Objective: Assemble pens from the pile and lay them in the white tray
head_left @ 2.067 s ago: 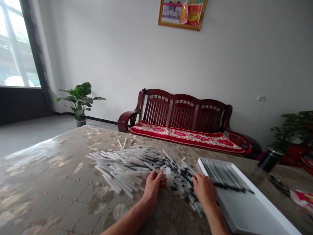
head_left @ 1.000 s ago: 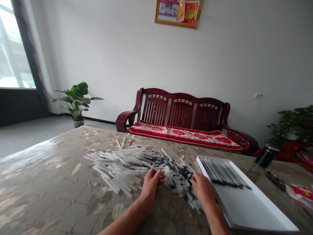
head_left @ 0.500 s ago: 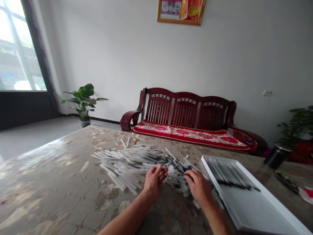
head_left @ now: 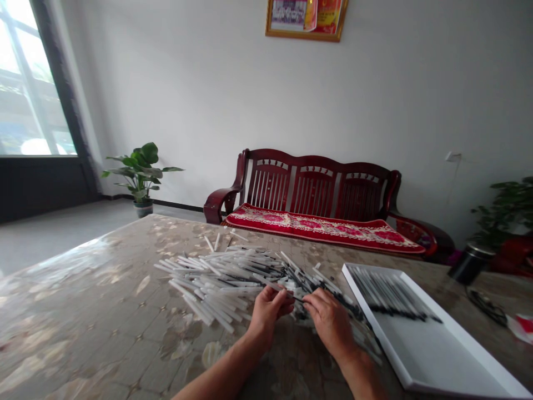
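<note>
My left hand (head_left: 268, 308) is closed in a pinch around a whitish translucent pen barrel (head_left: 271, 285) that sticks out to the left. From its right end a thin dark pen part (head_left: 298, 300) reaches across to my right hand (head_left: 328, 316), whose fingers are closed on it. Whether this part is a refill or a tip I cannot tell. Beyond both hands spreads a heap of pale pen barrels (head_left: 216, 272). Dark-tipped pen parts (head_left: 297, 272) lie behind my right hand, some partly hidden by it.
At the right, a white shallow box (head_left: 437, 344) holds a row of pens with dark ends (head_left: 391, 294). The patterned tabletop (head_left: 104, 316) runs left. Behind it stand a red wooden bench (head_left: 312, 191) and a potted plant (head_left: 142, 172). A black cable (head_left: 487, 308) lies far right.
My right hand has come left from the dark parts and now meets my left hand at the thin dark part. The left hand has moved slightly down and right.
</note>
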A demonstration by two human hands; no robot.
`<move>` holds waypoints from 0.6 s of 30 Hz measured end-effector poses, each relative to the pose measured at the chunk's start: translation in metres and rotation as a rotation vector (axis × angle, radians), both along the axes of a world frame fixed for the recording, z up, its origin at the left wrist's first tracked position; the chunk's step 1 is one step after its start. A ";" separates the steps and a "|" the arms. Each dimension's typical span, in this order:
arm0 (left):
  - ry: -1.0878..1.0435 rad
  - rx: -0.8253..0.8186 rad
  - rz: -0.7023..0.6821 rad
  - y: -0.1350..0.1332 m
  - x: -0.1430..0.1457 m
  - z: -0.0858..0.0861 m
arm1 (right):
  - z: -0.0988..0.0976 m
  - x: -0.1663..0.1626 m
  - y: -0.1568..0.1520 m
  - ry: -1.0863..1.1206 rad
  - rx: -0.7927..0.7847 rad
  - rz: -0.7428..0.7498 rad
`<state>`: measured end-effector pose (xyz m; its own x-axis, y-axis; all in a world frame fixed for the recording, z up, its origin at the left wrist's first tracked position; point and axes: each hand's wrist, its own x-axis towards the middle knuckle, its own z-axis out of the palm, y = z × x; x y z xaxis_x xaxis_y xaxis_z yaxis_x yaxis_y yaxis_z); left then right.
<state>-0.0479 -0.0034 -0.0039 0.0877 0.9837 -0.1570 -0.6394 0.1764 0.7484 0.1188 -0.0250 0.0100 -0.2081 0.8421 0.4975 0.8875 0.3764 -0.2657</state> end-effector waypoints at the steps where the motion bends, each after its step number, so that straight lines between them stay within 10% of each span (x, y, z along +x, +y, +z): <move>1: -0.006 -0.008 -0.023 -0.002 0.002 0.000 | -0.001 -0.002 0.000 0.029 0.010 0.018; 18: -0.090 -0.125 -0.112 -0.009 0.008 -0.002 | -0.017 -0.032 0.015 0.917 -0.166 0.175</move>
<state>-0.0397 -0.0122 -0.0060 0.2144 0.9403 -0.2644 -0.6740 0.3383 0.6567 0.0868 -0.0096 -0.0069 0.0749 0.9107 0.4063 0.2407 0.3789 -0.8936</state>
